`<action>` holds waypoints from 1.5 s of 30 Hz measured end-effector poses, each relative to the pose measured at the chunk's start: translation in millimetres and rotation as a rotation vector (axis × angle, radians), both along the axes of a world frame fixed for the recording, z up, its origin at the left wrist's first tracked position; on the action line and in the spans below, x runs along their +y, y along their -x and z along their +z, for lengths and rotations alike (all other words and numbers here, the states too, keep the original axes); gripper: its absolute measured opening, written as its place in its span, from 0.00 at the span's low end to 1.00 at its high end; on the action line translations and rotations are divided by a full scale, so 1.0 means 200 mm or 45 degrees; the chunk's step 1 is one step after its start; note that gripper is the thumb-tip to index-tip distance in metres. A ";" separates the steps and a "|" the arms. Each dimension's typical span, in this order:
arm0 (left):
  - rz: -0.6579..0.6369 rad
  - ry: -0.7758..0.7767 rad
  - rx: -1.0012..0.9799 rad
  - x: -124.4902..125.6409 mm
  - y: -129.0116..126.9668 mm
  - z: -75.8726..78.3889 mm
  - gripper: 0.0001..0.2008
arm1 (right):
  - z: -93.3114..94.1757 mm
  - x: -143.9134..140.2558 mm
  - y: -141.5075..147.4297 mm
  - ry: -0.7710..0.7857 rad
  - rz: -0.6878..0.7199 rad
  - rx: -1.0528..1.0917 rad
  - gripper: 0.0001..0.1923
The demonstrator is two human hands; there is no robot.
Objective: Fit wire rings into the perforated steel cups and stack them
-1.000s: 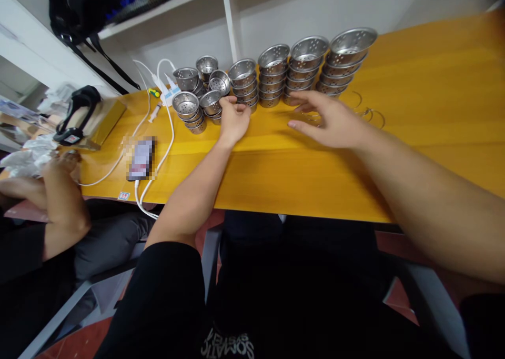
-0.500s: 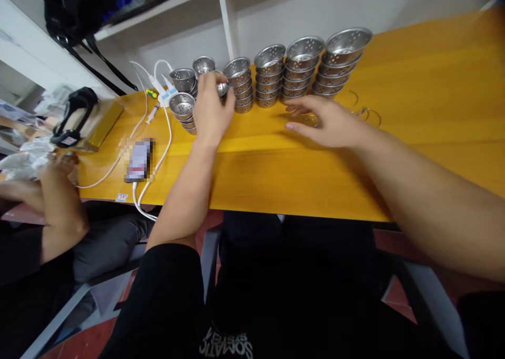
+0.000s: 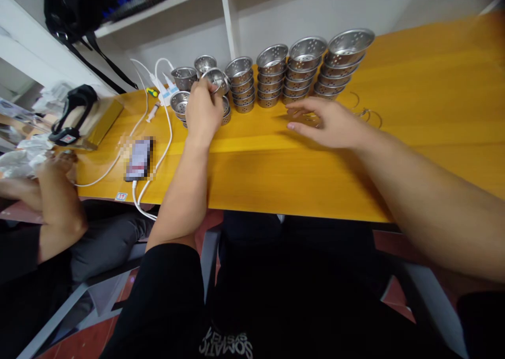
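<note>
The left hand [image 3: 203,111] holds a small metal cup [image 3: 216,78] with holes, lifted above the short stacks under it. The right hand [image 3: 329,122] lies flat and open on the yellow table [image 3: 414,117], by thin wire rings [image 3: 369,114].

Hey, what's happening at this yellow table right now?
A person sits at the yellow table in front of rows of stacked perforated metal cups. The left hand grips one metal cup, tilted, just above the shorter stacks at the left end. The right hand lies flat and open on the tabletop, over some thin wire rings. Further left lie a phone on a white cable, and another person's arm rests at the table edge.
</note>
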State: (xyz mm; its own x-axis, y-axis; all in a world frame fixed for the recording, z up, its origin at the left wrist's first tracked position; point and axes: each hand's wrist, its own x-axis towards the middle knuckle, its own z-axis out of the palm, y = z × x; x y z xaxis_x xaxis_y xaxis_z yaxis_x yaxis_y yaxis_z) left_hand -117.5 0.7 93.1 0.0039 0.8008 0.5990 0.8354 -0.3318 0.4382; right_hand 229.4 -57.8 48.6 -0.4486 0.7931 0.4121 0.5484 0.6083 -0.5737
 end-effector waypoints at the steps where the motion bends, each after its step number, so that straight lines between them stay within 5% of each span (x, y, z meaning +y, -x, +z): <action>1: -0.048 -0.054 -0.026 -0.02 -0.03 0.02 0.08 | 0.00 0.00 0.00 -0.004 -0.002 0.019 0.29; 5: -0.351 -0.147 0.030 -0.12 -0.17 0.05 0.14 | 0.02 -0.02 0.02 -0.056 0.006 0.147 0.33; 9: -0.607 -0.038 0.259 -0.20 -0.31 -0.01 0.21 | 0.06 -0.06 0.04 -0.122 -0.012 0.199 0.39; 14: -0.889 0.047 0.380 -0.16 -0.38 -0.14 0.26 | 0.04 -0.04 0.04 -0.187 0.066 0.130 0.19; 20: -0.969 0.137 0.127 -0.04 -0.39 -0.28 0.53 | 0.01 -0.01 0.05 -0.178 0.083 0.140 0.21; 30: -0.869 0.225 0.235 -0.11 -0.43 -0.23 0.47 | 0.02 -0.03 0.10 -0.062 0.071 -0.055 0.19; 45: -0.859 0.197 0.447 -0.10 -0.46 -0.21 0.39 | -0.02 0.02 0.06 -0.012 -0.018 0.014 0.26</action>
State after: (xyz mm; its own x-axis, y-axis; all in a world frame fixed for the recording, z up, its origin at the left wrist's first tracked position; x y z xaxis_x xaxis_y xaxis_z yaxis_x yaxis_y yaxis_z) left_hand -25.1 -19.9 51.1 0.6893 0.6319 0.3543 0.5726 -0.7748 0.2679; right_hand 217.3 -54.7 45.1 -0.4330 0.7953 0.4242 0.5508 0.6060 -0.5739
